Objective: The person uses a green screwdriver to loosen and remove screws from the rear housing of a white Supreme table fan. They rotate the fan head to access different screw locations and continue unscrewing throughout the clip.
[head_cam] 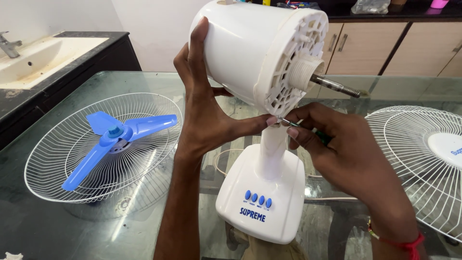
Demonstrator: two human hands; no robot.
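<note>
Fan motor housing point(250, 53) tilted, shaft point(334, 85) pointing right, perhaps slightly downward.

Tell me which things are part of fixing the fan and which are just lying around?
In use: white plastic fan motor housing, held by left hand; thin green-handled screwdriver in right hand.

Lying about: blue three-bladed propeller in white wire guard; second white wire guard; pale sink.

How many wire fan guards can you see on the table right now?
2. One wire guard lies at the left with the blue blade resting in it; the other guard lies at the right edge, partly cut off by the frame.
</note>
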